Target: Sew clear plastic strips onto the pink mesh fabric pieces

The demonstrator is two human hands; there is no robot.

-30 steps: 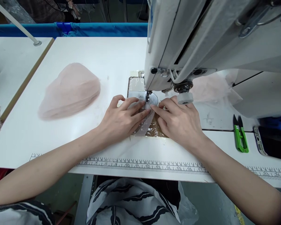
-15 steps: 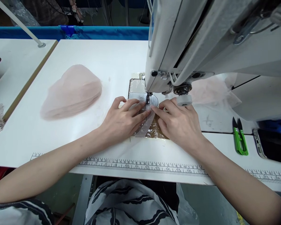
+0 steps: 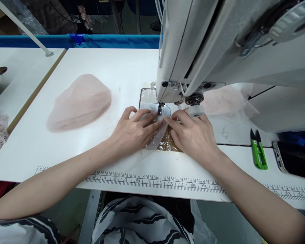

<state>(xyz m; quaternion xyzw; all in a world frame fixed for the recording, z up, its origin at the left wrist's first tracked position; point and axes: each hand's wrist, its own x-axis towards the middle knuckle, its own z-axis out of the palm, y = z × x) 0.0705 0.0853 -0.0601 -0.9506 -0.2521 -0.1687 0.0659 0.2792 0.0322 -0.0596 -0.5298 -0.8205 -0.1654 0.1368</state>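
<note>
A narrow strip of sheer pale fabric (image 3: 157, 138) lies under the presser foot (image 3: 160, 108) of a white sewing machine (image 3: 176, 47). My left hand (image 3: 134, 128) rests palm down at the strip's left side, fingers spread, fingertips on the fabric near the foot. My right hand (image 3: 193, 132) is on the strip's other side; its index fingertip touches the fabric edge, and the other fingers are bent over the machine bed. Part of the fabric is hidden beneath my left fingers.
A pile of sheer pink pieces (image 3: 80, 103) lies left; more pink fabric (image 3: 226, 100) sits behind the machine head. Green snips (image 3: 259, 152) and a phone (image 3: 295, 157) are at the right. A printed ruler (image 3: 147, 180) runs along the table's front edge.
The camera view has shifted slightly. Both hands keep nearly the same place beside the presser foot, and the fabric strip shows no clear movement.
</note>
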